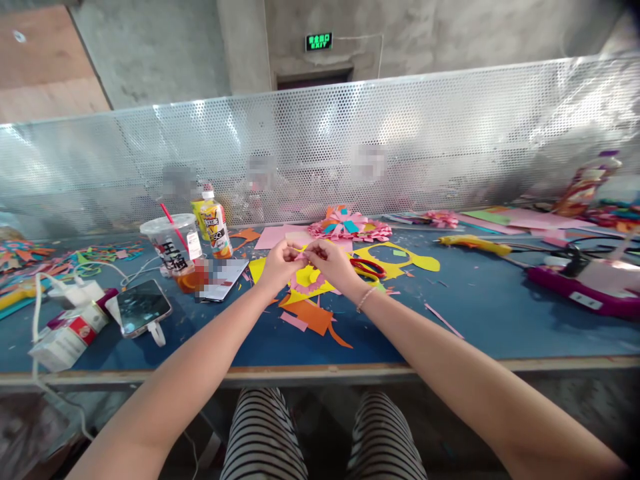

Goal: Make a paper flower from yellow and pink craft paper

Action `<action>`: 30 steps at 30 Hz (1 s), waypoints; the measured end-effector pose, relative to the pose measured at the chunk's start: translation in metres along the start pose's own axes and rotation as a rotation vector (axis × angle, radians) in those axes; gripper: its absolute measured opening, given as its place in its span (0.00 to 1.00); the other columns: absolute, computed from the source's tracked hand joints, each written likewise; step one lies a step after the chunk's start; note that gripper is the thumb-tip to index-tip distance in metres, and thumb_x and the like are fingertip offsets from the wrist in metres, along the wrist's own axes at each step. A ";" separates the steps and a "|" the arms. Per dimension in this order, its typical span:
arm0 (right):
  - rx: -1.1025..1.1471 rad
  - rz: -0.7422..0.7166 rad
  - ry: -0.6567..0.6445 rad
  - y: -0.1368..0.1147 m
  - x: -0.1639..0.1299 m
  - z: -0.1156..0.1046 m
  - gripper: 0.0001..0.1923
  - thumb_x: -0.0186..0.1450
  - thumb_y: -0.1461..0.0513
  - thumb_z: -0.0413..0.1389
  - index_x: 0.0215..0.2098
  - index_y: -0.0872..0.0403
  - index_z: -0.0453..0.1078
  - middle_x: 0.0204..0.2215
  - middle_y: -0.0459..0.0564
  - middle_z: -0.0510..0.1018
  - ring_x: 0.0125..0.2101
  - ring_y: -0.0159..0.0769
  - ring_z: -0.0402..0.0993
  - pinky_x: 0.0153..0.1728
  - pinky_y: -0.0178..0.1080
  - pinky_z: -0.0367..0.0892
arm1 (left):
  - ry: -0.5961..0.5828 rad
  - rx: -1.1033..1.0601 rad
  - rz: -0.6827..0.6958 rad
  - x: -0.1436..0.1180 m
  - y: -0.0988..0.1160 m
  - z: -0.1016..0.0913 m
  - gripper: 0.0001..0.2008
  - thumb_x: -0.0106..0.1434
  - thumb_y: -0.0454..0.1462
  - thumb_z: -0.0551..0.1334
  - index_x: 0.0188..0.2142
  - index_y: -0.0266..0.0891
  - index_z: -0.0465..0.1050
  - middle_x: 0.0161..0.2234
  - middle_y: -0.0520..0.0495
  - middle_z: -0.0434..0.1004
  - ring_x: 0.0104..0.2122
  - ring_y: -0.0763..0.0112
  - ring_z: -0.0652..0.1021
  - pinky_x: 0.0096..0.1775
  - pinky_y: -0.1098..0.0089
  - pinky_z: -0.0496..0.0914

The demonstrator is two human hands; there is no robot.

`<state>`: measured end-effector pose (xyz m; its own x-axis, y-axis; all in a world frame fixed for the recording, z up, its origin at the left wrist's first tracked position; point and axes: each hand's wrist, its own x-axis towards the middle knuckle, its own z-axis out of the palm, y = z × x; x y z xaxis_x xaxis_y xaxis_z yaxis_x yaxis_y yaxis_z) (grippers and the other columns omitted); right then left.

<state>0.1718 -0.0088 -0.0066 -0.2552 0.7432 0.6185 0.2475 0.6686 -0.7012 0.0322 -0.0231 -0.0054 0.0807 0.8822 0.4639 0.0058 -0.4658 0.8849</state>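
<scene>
both hands pinched on a small pink paper strip above the blue table

far left, at about nine o'clock from the hands, a white charger [75, 293] and a small carton [65, 337] sit near the table edge, with a phone [143, 307] face up just beside them. further in, at ten o'clock, stands a clear plastic cup [173, 250] with a red straw, and behind it a juice bottle [216, 227].

at the centre, the left hand [280, 263] and the right hand [333, 261] meet fingertip to fingertip, both closed narrow in a pinch on a pink paper strip [303, 252]. the strip is tiny and mostly hidden by the fingers; what shows of its long axis seems to run left to right, bridging the two pinches, so it lies at three o'clock from the left fingertips and nine o'clock from the right ones. neither hand is nearer: both are touching it. just below the hands lies a yellow and pink paper flower [307, 280], and at six o'clock orange paper scraps [315, 317].

at twelve o'clock rests a finished pink paper rosette [349, 228]. red scissors [367, 268] lie just beside the right wrist, partly over a yellow cut-out sheet [405, 259]. at two o'clock a yellow glue gun [473, 245] lies flat, and far right a purple tool [583, 290] rests on the blue table [475, 320].
</scene>
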 end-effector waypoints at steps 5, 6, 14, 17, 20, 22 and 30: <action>-0.001 -0.016 0.005 -0.002 -0.001 0.000 0.07 0.59 0.59 0.48 0.28 0.54 0.64 0.24 0.46 0.70 0.25 0.31 0.67 0.27 0.35 0.64 | 0.064 0.010 -0.013 0.001 0.002 -0.001 0.12 0.44 0.31 0.63 0.29 0.36 0.64 0.22 0.55 0.68 0.24 0.79 0.71 0.29 0.75 0.66; 0.001 -0.023 0.007 -0.002 -0.001 0.000 0.08 0.60 0.59 0.47 0.29 0.54 0.64 0.24 0.46 0.70 0.26 0.31 0.67 0.27 0.35 0.64 | 0.080 0.008 -0.021 0.001 0.003 -0.001 0.11 0.43 0.31 0.63 0.29 0.36 0.64 0.23 0.54 0.68 0.24 0.79 0.71 0.29 0.75 0.66; -0.074 -0.058 0.011 0.000 0.000 -0.002 0.06 0.58 0.63 0.47 0.32 0.54 0.64 0.26 0.47 0.71 0.27 0.32 0.68 0.30 0.36 0.64 | 0.089 -0.044 -0.050 0.000 0.004 -0.003 0.12 0.43 0.32 0.64 0.29 0.36 0.64 0.24 0.54 0.67 0.24 0.78 0.71 0.30 0.73 0.68; -0.150 -0.112 0.002 0.002 0.000 -0.004 0.06 0.58 0.64 0.47 0.33 0.54 0.65 0.27 0.48 0.71 0.29 0.33 0.69 0.31 0.37 0.64 | 0.069 -0.048 -0.056 0.001 0.002 -0.003 0.13 0.43 0.32 0.64 0.29 0.36 0.64 0.24 0.54 0.67 0.24 0.78 0.72 0.30 0.72 0.69; -0.239 -0.180 0.004 0.004 0.000 -0.005 0.06 0.58 0.65 0.47 0.33 0.54 0.65 0.29 0.49 0.72 0.30 0.33 0.68 0.32 0.37 0.63 | 0.050 -0.034 -0.060 0.001 0.000 -0.003 0.13 0.43 0.32 0.64 0.30 0.36 0.64 0.24 0.53 0.68 0.24 0.77 0.72 0.30 0.71 0.69; -0.272 -0.208 0.002 0.005 0.001 -0.005 0.06 0.58 0.65 0.47 0.33 0.54 0.65 0.29 0.49 0.71 0.30 0.33 0.68 0.32 0.37 0.63 | 0.043 -0.018 -0.059 0.001 0.000 -0.003 0.13 0.43 0.31 0.64 0.30 0.36 0.64 0.23 0.53 0.68 0.24 0.77 0.72 0.30 0.71 0.69; -0.102 -0.095 0.011 0.003 0.002 -0.006 0.04 0.58 0.65 0.46 0.31 0.53 0.61 0.26 0.46 0.69 0.26 0.31 0.69 0.29 0.36 0.65 | 0.092 0.004 -0.042 0.005 -0.003 -0.006 0.15 0.43 0.30 0.63 0.34 0.37 0.66 0.28 0.50 0.71 0.29 0.74 0.73 0.32 0.71 0.68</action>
<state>0.1774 -0.0046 -0.0054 -0.2722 0.6763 0.6845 0.3170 0.7347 -0.5998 0.0266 -0.0173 -0.0057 -0.0116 0.9036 0.4282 0.0113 -0.4280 0.9037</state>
